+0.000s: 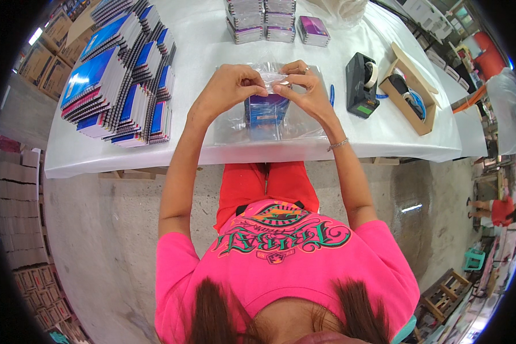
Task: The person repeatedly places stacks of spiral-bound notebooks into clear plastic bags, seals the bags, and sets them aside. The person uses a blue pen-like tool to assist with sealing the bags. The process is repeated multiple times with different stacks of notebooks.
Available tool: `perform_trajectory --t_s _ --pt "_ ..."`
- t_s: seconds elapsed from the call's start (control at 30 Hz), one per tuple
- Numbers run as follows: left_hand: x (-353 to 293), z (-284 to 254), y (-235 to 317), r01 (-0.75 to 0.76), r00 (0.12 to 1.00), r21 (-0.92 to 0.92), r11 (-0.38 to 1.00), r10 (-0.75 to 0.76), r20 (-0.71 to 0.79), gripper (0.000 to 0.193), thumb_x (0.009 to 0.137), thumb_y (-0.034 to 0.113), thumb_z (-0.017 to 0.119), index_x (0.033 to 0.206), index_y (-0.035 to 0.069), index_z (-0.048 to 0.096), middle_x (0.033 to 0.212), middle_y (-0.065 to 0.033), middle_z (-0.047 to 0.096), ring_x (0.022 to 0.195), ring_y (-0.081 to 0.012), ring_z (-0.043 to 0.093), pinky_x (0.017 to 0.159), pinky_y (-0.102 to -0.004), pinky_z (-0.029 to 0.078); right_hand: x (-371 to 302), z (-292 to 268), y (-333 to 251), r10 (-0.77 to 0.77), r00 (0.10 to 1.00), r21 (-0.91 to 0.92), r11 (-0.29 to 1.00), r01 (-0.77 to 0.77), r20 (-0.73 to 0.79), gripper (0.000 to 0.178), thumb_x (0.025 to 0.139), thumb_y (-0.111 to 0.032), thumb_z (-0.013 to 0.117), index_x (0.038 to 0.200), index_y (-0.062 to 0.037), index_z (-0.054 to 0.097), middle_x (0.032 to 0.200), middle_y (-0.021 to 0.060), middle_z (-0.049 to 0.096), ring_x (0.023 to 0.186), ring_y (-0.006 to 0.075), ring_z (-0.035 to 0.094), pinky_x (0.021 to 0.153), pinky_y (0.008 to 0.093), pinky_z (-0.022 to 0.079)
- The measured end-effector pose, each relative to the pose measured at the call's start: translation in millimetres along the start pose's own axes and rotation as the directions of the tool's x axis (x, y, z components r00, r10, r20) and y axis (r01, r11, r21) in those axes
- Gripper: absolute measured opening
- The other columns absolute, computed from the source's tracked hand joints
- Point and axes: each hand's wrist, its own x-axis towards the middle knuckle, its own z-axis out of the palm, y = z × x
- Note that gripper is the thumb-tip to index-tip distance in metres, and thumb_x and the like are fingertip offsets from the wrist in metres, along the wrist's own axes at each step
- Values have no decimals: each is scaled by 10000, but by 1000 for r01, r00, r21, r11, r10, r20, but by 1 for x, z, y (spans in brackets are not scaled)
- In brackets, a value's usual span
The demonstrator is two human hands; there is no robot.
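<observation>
On the table before me lies a blue and purple notebook stack [264,119], lying on clear plastic wrap [235,131]. Folds of that plastic are gathered at the far end of the stack. My left hand [235,86] pinches the plastic between thumb and fingers from the left. From the right, my right hand [304,86] pinches the same plastic, its thumb almost meeting the left one. A ring and a bracelet show on the right arm. Part of the notebooks' far end is hidden by the hands and the folded film.
Tall piles of spiral notebooks [100,80] stand at the left. Wrapped packs [264,23] are stacked at the far middle, with a single pack [313,31] beside them. To the right are a black tape dispenser [361,86], a blue pen [332,95] and an open cardboard box [424,117].
</observation>
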Motion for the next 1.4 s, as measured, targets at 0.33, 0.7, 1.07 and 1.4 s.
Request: perform_trajectory --t_s 0.33,0.7,1.07,1.4 --pt "-2 14 11 -79 985 316 946 123 -121 149 806 160 688 836 15 678 738 -108 633 643 -205 600 614 -318 470 11 -4 22 121 990 181 974 -133 77 142 775 -210 790 879 -115 773 996 20 588 953 121 533 807 261 420" --pt "-1 31 -2 -144 923 548 824 311 -226 150 846 185 646 885 42 627 802 -117 639 698 -291 633 632 -375 493 11 3 10 208 978 343 919 -195 -3 580 814 -171 756 1330 -93 503 1044 34 577 887 106 584 748 249 489" --pt "13 29 -34 43 904 -49 998 -59 -423 460 789 244 748 1206 123 595 1103 -69 609 950 -166 605 844 -309 471 15 7 37 264 945 502 801 -327 194 414 855 -156 675 1229 9 613 1073 66 665 981 107 602 852 233 453" --pt "15 42 -45 160 937 -784 600 -341 -70 346 829 121 676 1160 32 633 1057 -106 663 931 -157 636 827 -270 507 8 35 27 384 923 699 665 -263 -18 259 849 -120 643 1063 20 682 966 65 675 897 97 602 800 224 460"
